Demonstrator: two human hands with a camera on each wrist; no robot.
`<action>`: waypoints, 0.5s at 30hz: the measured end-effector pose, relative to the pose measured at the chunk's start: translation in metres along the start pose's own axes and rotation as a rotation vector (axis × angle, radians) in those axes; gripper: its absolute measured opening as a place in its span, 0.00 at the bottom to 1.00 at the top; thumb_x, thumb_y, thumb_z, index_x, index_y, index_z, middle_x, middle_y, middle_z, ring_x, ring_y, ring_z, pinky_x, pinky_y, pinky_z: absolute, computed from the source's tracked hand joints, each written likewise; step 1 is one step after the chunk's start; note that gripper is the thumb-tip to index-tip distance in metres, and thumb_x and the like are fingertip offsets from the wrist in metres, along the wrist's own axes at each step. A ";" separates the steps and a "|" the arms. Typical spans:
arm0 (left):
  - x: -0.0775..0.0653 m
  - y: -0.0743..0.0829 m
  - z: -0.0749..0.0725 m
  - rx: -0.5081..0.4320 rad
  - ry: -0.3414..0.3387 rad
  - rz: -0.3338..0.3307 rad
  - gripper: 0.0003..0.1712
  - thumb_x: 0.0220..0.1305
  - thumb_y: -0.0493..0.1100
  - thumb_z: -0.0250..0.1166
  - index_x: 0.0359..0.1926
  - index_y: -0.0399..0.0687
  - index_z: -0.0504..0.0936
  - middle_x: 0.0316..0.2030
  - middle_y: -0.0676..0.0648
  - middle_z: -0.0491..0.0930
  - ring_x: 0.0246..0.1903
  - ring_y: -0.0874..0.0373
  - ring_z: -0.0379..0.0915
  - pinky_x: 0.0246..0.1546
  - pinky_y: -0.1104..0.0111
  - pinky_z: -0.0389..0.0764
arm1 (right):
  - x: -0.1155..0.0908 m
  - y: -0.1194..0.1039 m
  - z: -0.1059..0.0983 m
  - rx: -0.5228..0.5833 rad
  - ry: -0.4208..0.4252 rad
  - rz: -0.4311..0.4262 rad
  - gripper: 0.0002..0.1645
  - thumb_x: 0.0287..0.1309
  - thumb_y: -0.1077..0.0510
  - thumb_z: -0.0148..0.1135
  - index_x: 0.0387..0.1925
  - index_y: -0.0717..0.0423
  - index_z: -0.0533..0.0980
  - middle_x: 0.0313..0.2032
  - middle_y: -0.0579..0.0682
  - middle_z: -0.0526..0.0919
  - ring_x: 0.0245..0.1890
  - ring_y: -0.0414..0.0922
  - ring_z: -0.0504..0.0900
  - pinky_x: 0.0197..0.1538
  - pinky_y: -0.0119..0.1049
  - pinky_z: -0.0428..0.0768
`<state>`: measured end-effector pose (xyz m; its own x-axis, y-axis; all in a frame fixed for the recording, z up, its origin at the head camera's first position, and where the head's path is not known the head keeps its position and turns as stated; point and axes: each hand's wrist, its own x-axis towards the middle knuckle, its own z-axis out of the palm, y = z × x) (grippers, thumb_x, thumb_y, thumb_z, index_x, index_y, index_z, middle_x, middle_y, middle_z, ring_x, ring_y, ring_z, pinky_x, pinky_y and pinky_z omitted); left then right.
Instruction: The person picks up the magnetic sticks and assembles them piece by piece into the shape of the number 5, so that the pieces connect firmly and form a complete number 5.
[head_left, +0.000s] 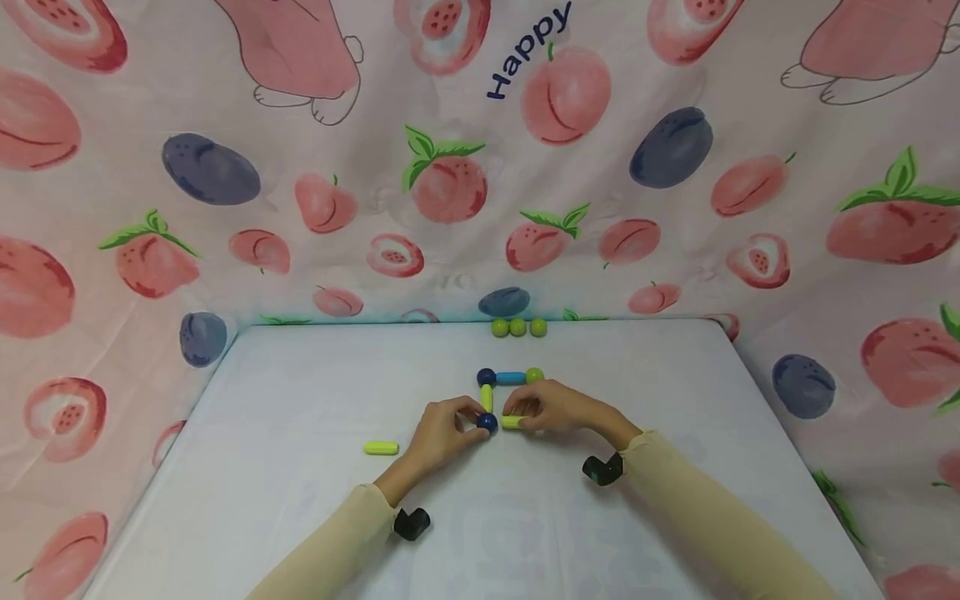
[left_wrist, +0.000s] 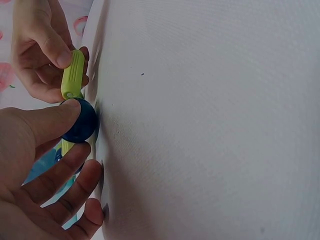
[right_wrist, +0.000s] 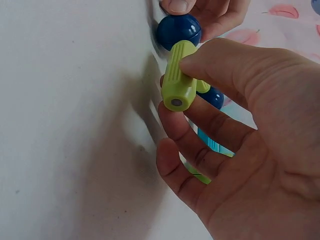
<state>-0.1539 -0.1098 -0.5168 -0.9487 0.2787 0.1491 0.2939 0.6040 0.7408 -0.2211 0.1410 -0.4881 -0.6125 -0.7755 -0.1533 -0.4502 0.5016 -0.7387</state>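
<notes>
My left hand (head_left: 442, 433) pinches a dark blue ball (head_left: 487, 423) between thumb and fingers, low over the white table. Between the thumb and fingers of my right hand (head_left: 562, 406) is a yellow-green magnetic rod (head_left: 512, 422), a grey metal spot showing on its end in the right wrist view. That rod points at the held ball, with a small gap in the head view. A second yellow-green rod (head_left: 487, 398) runs from the held ball to another dark blue ball (head_left: 486, 377). From there a light blue rod (head_left: 511, 378) reaches a green ball (head_left: 534, 376), partly behind my right hand.
A loose yellow-green rod (head_left: 381, 448) lies left of my left hand. Three green balls (head_left: 517, 327) sit in a row at the far edge of the table (head_left: 300, 392). Fruit-printed cloth (head_left: 330, 258) hangs behind and along the sides.
</notes>
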 end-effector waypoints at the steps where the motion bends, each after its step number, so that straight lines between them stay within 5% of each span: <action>1: 0.000 0.000 0.000 0.000 0.001 0.001 0.13 0.58 0.43 0.78 0.44 0.50 0.87 0.36 0.54 0.88 0.26 0.63 0.72 0.28 0.71 0.72 | 0.000 0.000 0.000 -0.001 -0.001 0.003 0.14 0.63 0.64 0.68 0.50 0.54 0.84 0.43 0.45 0.86 0.41 0.38 0.82 0.48 0.34 0.80; 15: 0.001 0.000 0.001 0.001 0.000 0.001 0.14 0.57 0.42 0.79 0.44 0.50 0.87 0.35 0.54 0.88 0.27 0.63 0.72 0.28 0.71 0.73 | 0.003 -0.003 0.002 0.022 -0.006 -0.003 0.13 0.64 0.63 0.68 0.49 0.53 0.84 0.41 0.42 0.86 0.40 0.37 0.82 0.48 0.33 0.80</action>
<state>-0.1549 -0.1090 -0.5173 -0.9483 0.2798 0.1501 0.2954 0.6042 0.7400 -0.2204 0.1369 -0.4877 -0.6069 -0.7794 -0.1552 -0.4376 0.4908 -0.7535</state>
